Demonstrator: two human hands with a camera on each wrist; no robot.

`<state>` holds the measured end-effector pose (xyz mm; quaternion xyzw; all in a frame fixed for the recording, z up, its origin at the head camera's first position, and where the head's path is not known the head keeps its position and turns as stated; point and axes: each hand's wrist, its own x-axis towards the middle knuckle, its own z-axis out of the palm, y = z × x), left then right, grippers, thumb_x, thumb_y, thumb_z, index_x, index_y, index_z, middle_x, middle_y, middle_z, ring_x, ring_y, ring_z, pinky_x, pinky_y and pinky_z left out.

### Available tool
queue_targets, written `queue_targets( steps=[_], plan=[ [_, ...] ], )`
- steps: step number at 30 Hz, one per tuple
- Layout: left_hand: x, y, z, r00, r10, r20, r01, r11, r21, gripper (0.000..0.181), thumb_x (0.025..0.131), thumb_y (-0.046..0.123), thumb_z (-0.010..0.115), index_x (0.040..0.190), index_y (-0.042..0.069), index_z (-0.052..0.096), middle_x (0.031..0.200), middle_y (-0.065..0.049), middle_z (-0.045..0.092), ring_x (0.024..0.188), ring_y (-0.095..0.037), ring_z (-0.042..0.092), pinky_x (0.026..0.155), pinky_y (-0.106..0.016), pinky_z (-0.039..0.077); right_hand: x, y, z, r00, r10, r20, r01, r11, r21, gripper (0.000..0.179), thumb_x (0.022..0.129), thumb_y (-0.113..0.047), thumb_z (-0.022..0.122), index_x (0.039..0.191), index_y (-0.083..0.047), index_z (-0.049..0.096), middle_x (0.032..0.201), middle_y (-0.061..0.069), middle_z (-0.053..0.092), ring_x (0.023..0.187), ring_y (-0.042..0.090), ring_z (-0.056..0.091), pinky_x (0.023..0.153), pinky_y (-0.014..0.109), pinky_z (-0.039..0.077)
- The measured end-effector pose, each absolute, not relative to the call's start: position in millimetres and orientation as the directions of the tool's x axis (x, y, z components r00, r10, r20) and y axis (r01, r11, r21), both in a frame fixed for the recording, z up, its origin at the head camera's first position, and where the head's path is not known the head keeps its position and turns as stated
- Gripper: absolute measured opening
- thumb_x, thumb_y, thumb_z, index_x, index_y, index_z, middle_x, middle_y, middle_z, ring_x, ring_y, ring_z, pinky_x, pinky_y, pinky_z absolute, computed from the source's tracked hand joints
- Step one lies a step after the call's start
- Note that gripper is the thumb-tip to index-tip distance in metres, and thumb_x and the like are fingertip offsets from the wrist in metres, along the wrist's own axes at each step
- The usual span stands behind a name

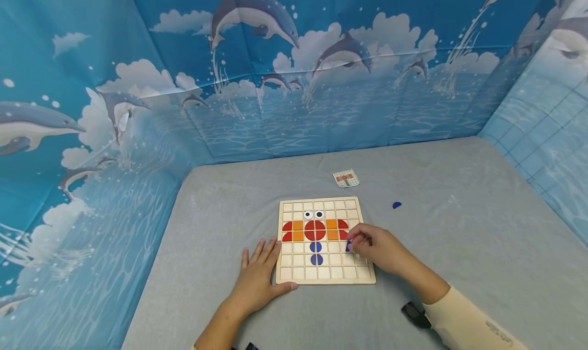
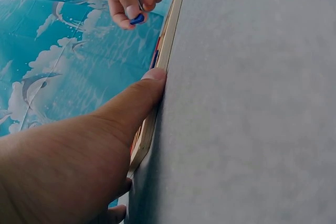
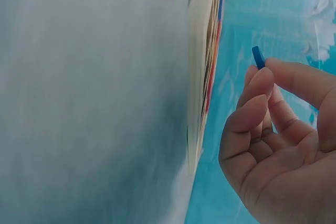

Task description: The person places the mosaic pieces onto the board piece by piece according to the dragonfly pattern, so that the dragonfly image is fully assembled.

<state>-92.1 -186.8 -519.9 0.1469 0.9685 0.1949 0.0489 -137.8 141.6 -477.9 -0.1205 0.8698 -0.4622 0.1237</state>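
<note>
A wooden grid board [image 1: 321, 282] lies on the grey surface, with red, orange and blue pieces and two round eye pieces [image 1: 314, 215] set in its squares. My left hand [image 1: 257, 282] rests at its lower left corner, fingers spread along the left side and thumb at the front edge. Above the board's right part, my right hand [image 1: 378, 245] pinches a small blue piece [image 3: 258, 57] between thumb and fingertips. That piece's full shape is partly hidden by the fingers. Blue half-round pieces [image 1: 316, 247] sit in two rows below the red circle [image 1: 315, 230].
Beyond the board lies a small pattern card [image 1: 346, 178] with a printed grid. A loose blue half-round piece [image 1: 397, 205] is on the cloth to the right. A dolphin-printed curtain [image 1: 294, 115] stands behind the grey surface and along its sides.
</note>
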Motion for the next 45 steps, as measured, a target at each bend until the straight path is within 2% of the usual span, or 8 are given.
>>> queue_targets(
  steps=[14,27,41,45],
  plan=[
    [-91,-186,-518,-0.954,0.296,-0.040,0.258,0.884,0.389,0.107,0.079,0.070,0.072,0.160,0.014,0.030,0.168,-0.005,0.028,0.157,-0.036,0.019,0.120,-0.071,0.006,-125,103,-480,-0.860,-0.507,-0.064,-0.228,0.493,-0.840,0.007,0.090,-0.005,0.069,0.093,-0.012,0.068,0.076,-0.005,0.061,0.068,0.006,0.054,0.061,0.019,0.047],
    [-92,-188,-520,-0.952,0.305,-0.030,0.272,0.885,0.377,0.106,0.080,0.072,0.069,0.160,0.015,0.031,0.168,-0.005,0.029,0.157,-0.036,0.019,0.120,-0.072,0.007,-124,84,-488,-0.858,-0.510,-0.063,-0.273,0.557,-0.784,0.012,0.084,-0.006,0.073,0.090,-0.015,0.068,0.074,-0.010,0.061,0.066,0.001,0.053,0.062,0.019,0.045],
    [-92,-188,-521,-0.951,0.308,-0.016,0.279,0.884,0.375,0.107,0.079,0.072,0.070,0.160,0.013,0.031,0.168,-0.006,0.029,0.157,-0.036,0.020,0.120,-0.072,0.008,-120,75,-487,-0.853,-0.521,-0.018,-0.364,0.621,-0.694,0.015,0.082,-0.008,0.078,0.082,-0.018,0.067,0.069,-0.012,0.056,0.066,0.001,0.049,0.061,0.020,0.043],
    [-92,-188,-521,-0.952,0.304,-0.033,0.270,0.886,0.377,0.108,0.079,0.073,0.069,0.161,0.015,0.029,0.168,-0.005,0.027,0.157,-0.035,0.018,0.120,-0.071,0.007,-119,73,-487,-0.861,-0.508,-0.030,-0.353,0.639,-0.683,0.015,0.082,-0.010,0.080,0.082,-0.017,0.067,0.068,-0.012,0.054,0.065,0.002,0.048,0.060,0.020,0.042]
  ],
)
